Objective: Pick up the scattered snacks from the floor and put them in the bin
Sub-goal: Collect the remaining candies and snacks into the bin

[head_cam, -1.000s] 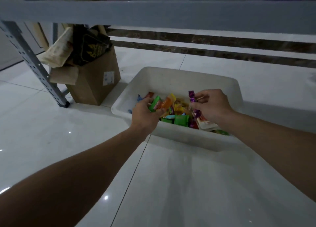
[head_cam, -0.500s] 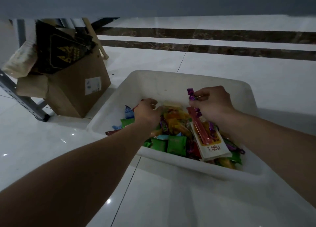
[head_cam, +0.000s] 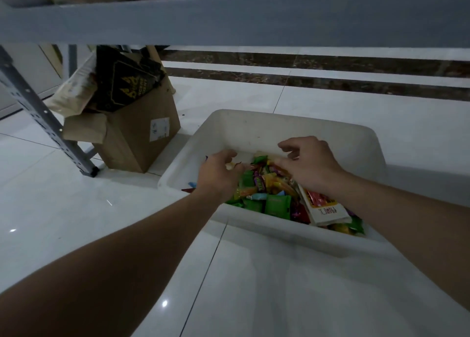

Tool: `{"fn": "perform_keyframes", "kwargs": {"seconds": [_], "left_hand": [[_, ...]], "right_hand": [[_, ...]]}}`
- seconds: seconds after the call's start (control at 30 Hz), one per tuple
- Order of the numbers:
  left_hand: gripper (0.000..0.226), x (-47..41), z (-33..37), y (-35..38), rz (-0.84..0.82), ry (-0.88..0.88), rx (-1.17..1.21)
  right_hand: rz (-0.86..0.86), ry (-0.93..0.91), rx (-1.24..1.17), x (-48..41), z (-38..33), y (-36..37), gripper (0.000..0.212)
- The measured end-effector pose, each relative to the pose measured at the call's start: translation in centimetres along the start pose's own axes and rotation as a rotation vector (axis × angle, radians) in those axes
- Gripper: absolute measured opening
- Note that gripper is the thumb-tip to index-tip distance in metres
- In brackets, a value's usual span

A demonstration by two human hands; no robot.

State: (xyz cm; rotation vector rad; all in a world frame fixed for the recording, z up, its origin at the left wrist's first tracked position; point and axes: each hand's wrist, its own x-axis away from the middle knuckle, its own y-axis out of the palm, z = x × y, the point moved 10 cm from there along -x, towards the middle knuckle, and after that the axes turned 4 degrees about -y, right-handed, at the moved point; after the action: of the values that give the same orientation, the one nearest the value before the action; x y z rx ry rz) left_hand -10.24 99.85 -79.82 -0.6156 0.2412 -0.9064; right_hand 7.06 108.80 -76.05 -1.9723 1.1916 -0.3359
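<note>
Snacks (head_cam: pixel 277 197) lie in the bin (head_cam: pixel 292 125), cardboard box (head_cam: pixel 142 143) to its left, both on the floor (head_cam: pixel 279 286)

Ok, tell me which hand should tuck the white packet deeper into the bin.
Right. The right hand is over the snacks beyond the white packet, which lies under that wrist at the bin's near right rim, and its fingers look empty. The left hand is over the bin's left side, farther off.

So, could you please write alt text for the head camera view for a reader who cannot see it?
A person's left hand and right hand reach over colourful snack packets piled in a white bin on a pale tiled floor. A cardboard box stands left of the bin, by a grey shelf post.
</note>
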Motion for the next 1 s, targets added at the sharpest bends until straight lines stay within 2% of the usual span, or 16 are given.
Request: {"fn": "perform_keyframes", "kwargs": {"seconds": [0.23,0.37,0.47,0.67,0.83,1.0], "left_hand": [[0.038,5.7,1.4,-3.6,-0.026,0.136,-0.043],[0.037,8.8,0.7,-4.4,-0.075,0.220,-0.043],[0.044,10.1,-1.4,-4.3,-0.135,0.231,-0.049],[0.045,13.4,-5.3,-3.1,-0.281,0.242,-0.075],[0.049,18.3,-9.4,1.0,-0.493,0.226,-0.120],[0.057,24.4,-12.9,5.0,-0.757,0.301,-0.265]], "right_hand": [[-0.022,-0.002,0.048,5.6,-5.1,-0.6,0.051],[0.010,0.020,0.103,9.7,-6.6,-0.2,0.041],[0.024,0.078,0.127,13.0,-6.3,1.2,0.040],[0.041,0.281,0.108,20.7,-4.5,3.3,0.056],[-0.003,0.413,0.082,27.9,-2.2,5.8,0.056],[-0.109,0.488,0.139,33.4,-0.1,7.4,0.057]]}}
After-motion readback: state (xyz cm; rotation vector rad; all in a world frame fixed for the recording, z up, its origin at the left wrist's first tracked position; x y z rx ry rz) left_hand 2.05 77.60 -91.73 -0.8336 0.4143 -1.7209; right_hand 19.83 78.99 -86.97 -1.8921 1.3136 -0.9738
